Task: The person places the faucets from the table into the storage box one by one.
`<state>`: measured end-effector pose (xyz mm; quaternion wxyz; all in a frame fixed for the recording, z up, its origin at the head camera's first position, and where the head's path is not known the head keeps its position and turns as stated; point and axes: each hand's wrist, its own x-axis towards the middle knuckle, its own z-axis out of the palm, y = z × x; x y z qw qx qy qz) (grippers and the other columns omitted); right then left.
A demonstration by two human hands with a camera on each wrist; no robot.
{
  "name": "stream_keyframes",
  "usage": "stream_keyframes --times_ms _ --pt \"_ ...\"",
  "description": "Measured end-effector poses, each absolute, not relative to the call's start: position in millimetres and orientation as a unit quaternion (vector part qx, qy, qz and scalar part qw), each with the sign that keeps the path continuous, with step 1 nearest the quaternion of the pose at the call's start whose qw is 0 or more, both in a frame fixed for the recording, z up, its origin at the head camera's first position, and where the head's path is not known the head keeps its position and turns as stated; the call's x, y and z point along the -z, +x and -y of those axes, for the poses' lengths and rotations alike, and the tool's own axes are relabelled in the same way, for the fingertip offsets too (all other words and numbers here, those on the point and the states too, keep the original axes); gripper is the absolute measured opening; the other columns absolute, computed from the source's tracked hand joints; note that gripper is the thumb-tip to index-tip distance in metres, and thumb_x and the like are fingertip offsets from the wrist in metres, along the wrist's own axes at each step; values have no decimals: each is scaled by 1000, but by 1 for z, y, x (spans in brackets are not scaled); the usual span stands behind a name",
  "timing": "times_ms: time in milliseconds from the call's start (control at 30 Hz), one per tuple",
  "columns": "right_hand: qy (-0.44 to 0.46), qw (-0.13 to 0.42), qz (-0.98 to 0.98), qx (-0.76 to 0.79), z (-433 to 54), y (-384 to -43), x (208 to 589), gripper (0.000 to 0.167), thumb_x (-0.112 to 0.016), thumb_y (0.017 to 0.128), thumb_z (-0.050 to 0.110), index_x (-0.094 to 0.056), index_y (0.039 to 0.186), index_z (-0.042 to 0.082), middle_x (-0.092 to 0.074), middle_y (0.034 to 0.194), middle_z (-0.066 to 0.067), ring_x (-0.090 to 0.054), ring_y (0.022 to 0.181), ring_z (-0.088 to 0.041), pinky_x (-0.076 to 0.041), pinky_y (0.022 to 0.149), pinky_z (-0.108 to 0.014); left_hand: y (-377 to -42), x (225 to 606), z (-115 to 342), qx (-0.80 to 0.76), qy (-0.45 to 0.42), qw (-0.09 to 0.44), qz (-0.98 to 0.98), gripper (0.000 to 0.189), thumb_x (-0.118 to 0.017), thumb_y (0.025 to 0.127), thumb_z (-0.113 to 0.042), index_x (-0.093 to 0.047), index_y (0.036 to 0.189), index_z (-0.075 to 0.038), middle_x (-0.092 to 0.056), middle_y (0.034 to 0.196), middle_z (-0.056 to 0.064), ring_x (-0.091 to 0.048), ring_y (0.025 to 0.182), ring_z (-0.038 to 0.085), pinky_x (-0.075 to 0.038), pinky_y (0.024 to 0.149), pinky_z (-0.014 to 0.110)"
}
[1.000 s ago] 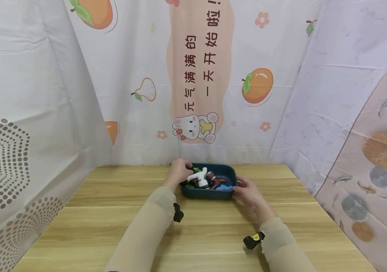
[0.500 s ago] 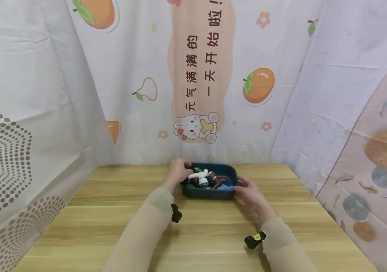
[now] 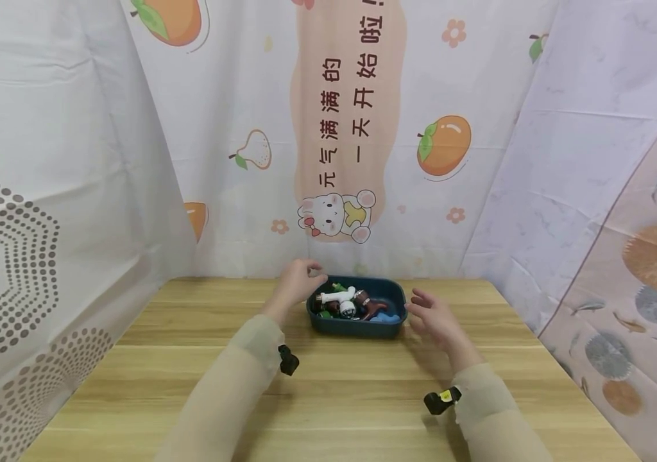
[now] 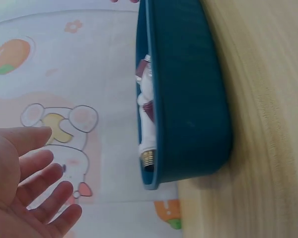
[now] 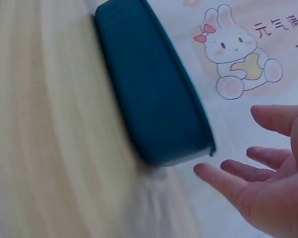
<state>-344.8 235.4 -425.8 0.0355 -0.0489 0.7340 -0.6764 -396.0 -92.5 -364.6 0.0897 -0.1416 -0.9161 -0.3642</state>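
A dark teal plastic bin [image 3: 357, 328] stands toward the back of the table. In it lie a white branched piece [image 3: 337, 296] with a brass-coloured threaded end [image 4: 148, 157], a reddish-brown forked piece [image 3: 375, 309], a light blue piece [image 3: 385, 317] and bits of green [image 3: 325, 314]. My left hand [image 3: 298, 282] hovers beside the bin's left end, fingers loosely spread, holding nothing. Off the right end, my right hand [image 3: 434, 321] is apart from the bin with relaxed fingers, also holding nothing. In the right wrist view, a fingertip [image 5: 201, 169] shows just below the bin's corner.
The wood-grain table [image 3: 351, 398] extends in front of the bin and to both sides. Right behind it hangs a white printed curtain [image 3: 236, 212], with more cloth at the left and right. Black wrist cameras [image 3: 443, 400] sit on both sleeves.
Both hands have come away from the bin's ends, the left up and leftward, the right to the right. Earlier the right fingers touched its side. The bin and its contents stay put.
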Motion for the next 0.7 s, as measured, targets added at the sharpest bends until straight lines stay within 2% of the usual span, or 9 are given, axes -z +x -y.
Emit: stream_keyframes --times_ms 200,433,700 --pt "-83 16 -773 629 -245 -341 405 69 -56 106 19 -20 160 -3 -23 161 -31 -33 144 -45 -33 111 -60 -385 351 97 359 -152 112 914 32 -73 95 -29 -72 122 -12 -66 122 9 -62 109 27 -53 91 45" --pt "-124 -12 -806 579 -250 -331 384 69 -60 104 20 -25 159 -2 -28 160 -28 -32 144 -46 -34 110 -60 -371 345 108 350 -173 144 909 35 -72 96 -31 -69 126 -13 -64 130 5 -64 115 25 -54 95 41" --pt "-180 -65 -845 500 -258 -319 375 69 -64 103 24 -30 158 0 -30 161 -24 -28 146 -48 -32 110 -63 -355 343 120 301 -197 181 915 39 -72 96 -32 -68 129 -13 -64 132 5 -58 124 27 -48 102 48"
